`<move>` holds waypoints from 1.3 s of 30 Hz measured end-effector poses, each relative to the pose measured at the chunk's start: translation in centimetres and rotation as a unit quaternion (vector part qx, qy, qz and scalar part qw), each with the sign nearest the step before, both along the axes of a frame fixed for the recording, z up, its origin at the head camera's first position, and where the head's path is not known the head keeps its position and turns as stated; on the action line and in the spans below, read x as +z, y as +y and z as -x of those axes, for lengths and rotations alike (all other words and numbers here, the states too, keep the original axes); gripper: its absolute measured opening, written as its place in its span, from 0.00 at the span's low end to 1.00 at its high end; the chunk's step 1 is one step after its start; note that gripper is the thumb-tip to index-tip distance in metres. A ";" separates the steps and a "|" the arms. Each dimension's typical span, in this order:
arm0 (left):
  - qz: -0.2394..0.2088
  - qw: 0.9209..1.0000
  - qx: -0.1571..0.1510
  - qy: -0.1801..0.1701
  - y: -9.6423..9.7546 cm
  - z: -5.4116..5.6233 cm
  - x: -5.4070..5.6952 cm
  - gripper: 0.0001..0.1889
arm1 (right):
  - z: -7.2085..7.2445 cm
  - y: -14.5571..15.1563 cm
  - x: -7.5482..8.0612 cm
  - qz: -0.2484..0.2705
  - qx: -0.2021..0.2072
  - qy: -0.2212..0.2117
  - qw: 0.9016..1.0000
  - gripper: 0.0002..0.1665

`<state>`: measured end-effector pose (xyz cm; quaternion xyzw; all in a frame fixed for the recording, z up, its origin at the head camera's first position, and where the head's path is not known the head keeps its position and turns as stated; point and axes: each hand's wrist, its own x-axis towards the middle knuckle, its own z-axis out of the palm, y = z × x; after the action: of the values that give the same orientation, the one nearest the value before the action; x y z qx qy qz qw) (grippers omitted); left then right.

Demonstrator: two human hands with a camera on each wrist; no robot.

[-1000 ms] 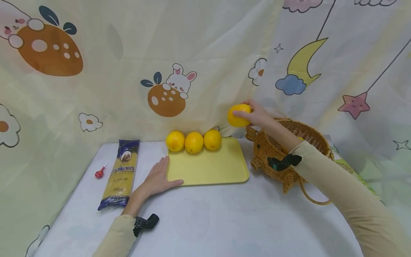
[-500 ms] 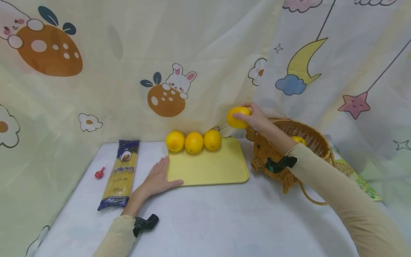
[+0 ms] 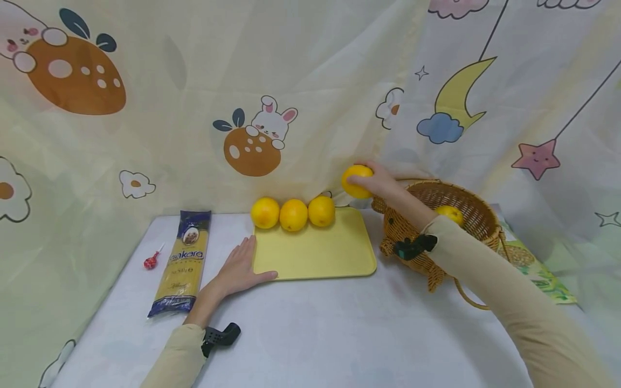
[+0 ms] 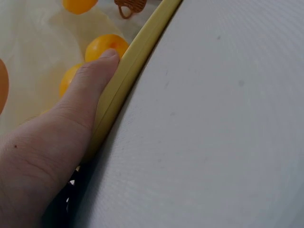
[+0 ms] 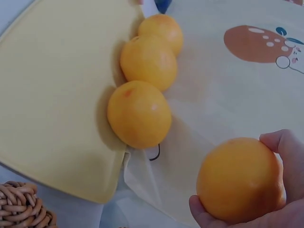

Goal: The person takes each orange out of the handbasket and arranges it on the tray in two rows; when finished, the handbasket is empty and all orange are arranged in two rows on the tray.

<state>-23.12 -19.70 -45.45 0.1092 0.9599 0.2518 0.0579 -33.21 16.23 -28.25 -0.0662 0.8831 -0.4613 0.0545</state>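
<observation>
The blue-and-yellow pack (image 3: 178,272) bears the word "ankara" in dark blue letters across its middle, the first letter partly washed out, while the smaller line beneath it and the script-like line lower down are too blurred to read surely.

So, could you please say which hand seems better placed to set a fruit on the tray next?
Probably the right hand: it holds a yellow fruit near the tray; the left hand rests at the tray's left edge.

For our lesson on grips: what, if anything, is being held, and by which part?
The right hand holds a yellow-orange fruit, gripping it round its sides; the left hand merely touches the yellow tray.
</observation>
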 end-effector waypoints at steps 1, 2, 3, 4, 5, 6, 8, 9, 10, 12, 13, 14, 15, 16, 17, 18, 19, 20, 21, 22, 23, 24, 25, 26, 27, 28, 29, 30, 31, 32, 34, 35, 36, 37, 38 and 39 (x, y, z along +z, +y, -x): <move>0.000 1.000 0.000 -0.001 0.0 0.0 0.0 0.68 | 0.0 -0.1 0.0 0.005 -0.004 -0.003 1.000 0.41; 0.001 1.000 0.000 -0.001 0.0 0.0 0.0 0.68 | 0.0 -0.2 0.0 0.006 -0.009 -0.006 1.000 0.41; 0.001 1.000 0.000 -0.001 0.1 0.0 0.0 0.68 | -0.1 -0.2 0.0 0.010 -0.013 -0.009 1.000 0.41; 0.001 1.000 0.000 -0.001 0.1 0.0 0.0 0.68 | -0.1 -0.3 -0.1 0.010 -0.015 -0.009 1.000 0.41; 0.002 1.000 0.000 0.000 0.1 0.0 0.0 0.68 | -0.1 -0.3 -0.1 0.011 -0.017 -0.010 1.000 0.41; 0.003 1.000 0.000 0.000 0.1 0.0 0.0 0.68 | 0.0 -0.4 -0.2 0.012 -0.017 -0.011 1.000 0.41; 0.005 1.000 0.000 -0.001 0.1 0.0 0.0 0.68 | 0.1 -0.4 -0.3 0.003 -0.014 -0.011 1.000 0.41; 0.005 1.000 0.001 -0.001 0.1 0.0 0.0 0.68 | 0.2 -0.4 -0.4 -0.002 -0.012 -0.012 1.000 0.41; 0.006 1.000 0.001 -0.001 0.0 0.0 0.0 0.68 | 0.3 -0.4 -0.5 -0.010 -0.008 -0.010 1.000 0.41; 0.008 1.000 0.003 -0.003 0.0 0.0 0.0 0.68 | 0.4 -0.4 -0.6 -0.026 0.003 -0.011 1.000 0.43; 0.008 1.000 0.005 -0.003 0.0 0.0 0.0 0.68 | 0.5 -0.4 -0.7 -0.033 0.007 -0.012 0.999 0.43; 0.008 1.000 0.004 -0.002 0.0 0.0 0.0 0.68 | 0.6 -0.4 -0.8 -0.039 0.012 -0.012 0.999 0.44; 0.008 1.000 0.003 -0.003 0.0 0.0 0.0 0.68 | 0.7 -0.4 -0.9 -0.044 0.016 -0.012 0.999 0.44; 0.008 1.000 0.003 -0.003 0.0 0.0 0.0 0.68 | 0.8 -0.4 -1.0 -0.050 0.019 -0.012 0.999 0.44; 0.008 1.000 0.003 -0.004 0.0 0.0 0.0 0.67 | 0.9 -0.3 -1.0 -0.053 0.021 -0.014 0.998 0.44; 0.008 1.000 0.002 -0.003 0.0 0.0 0.0 0.67 | 1.0 -0.3 -1.1 -0.058 0.021 -0.013 0.998 0.43; 0.007 1.000 0.001 -0.003 0.1 0.0 0.0 0.67 | 1.2 -0.3 -1.2 -0.064 0.021 -0.012 0.998 0.43; 0.007 1.000 -0.001 -0.003 0.1 0.0 0.0 0.67 | 1.3 -0.3 -1.3 -0.073 0.023 -0.011 0.997 0.42; 0.008 1.000 0.001 -0.004 0.1 0.0 0.0 0.67 | 1.4 -0.2 -1.3 -0.080 0.026 -0.009 0.996 0.42; 0.006 1.000 0.001 -0.003 0.1 0.0 0.1 0.67 | 1.5 -0.2 -1.4 -0.090 0.029 -0.008 0.995 0.42; 0.007 1.000 0.002 -0.003 0.1 -0.1 0.1 0.67 | 1.6 -0.2 -1.4 -0.105 0.035 -0.006 0.994 0.41; 0.007 1.000 0.001 -0.003 0.1 -0.1 0.1 0.67 | 1.7 -0.2 -1.5 -0.121 0.044 -0.003 0.992 0.40; 0.006 1.000 0.002 -0.003 0.1 -0.1 0.1 0.67 | 1.9 -0.1 -1.6 -0.136 0.057 0.000 0.989 0.40; 0.006 1.000 0.003 -0.003 0.1 -0.1 0.1 0.67 | 2.0 -0.2 -1.6 -0.150 0.071 0.003 0.986 0.39; 0.006 1.000 0.004 -0.004 0.1 -0.1 0.1 0.67 | 2.1 -0.2 -1.7 -0.163 0.084 0.005 0.983 0.38; 0.006 1.000 0.005 -0.003 0.1 0.0 0.1 0.68 | 2.2 -0.2 -1.7 -0.176 0.097 0.007 0.979 0.37; 0.006 1.000 0.005 -0.004 0.1 -0.1 0.1 0.68 | 2.2 -0.1 -1.8 -0.186 0.108 0.009 0.977 0.37; 0.006 1.000 0.004 -0.002 0.1 -0.1 0.1 0.68 | 2.2 -0.1 -1.8 -0.189 0.115 0.010 0.975 0.36; 0.006 1.000 0.004 -0.002 0.1 -0.1 0.1 0.68 | 2.3 -0.1 -1.9 -0.192 0.119 0.009 0.974 0.36; 0.007 1.000 0.004 -0.001 0.1 -0.1 0.1 0.67 | 2.4 -0.1 -2.0 -0.192 0.122 0.006 0.974 0.35; 0.006 1.000 0.002 -0.001 0.1 -0.1 0.1 0.67 | 2.5 -0.1 -2.4 -0.195 0.122 -0.003 0.973 0.35; 0.005 1.000 0.001 0.000 0.1 -0.1 0.1 0.67 | 2.6 -0.1 -2.6 -0.197 0.121 -0.011 0.973 0.35; 0.005 1.000 0.001 -0.001 0.1 -0.1 0.2 0.67 | 2.6 -0.1 -2.9 -0.200 0.121 -0.019 0.972 0.35; 0.005 1.000 0.001 -0.001 0.1 -0.1 0.2 0.67 | 2.7 -0.2 -3.1 -0.206 0.121 -0.029 0.971 0.35; 0.006 1.000 0.001 0.000 0.1 -0.1 0.1 0.67 | 2.7 -0.2 -3.4 -0.213 0.123 -0.039 0.969 0.36; 0.005 1.000 0.000 0.001 0.1 -0.1 0.1 0.67 | 2.7 -0.3 -3.6 -0.219 0.122 -0.052 0.967 0.36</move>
<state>-23.04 -19.56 -45.31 0.1087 0.9613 0.2465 0.0577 -35.93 15.92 -31.88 -0.1357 0.9438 -0.2490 0.1699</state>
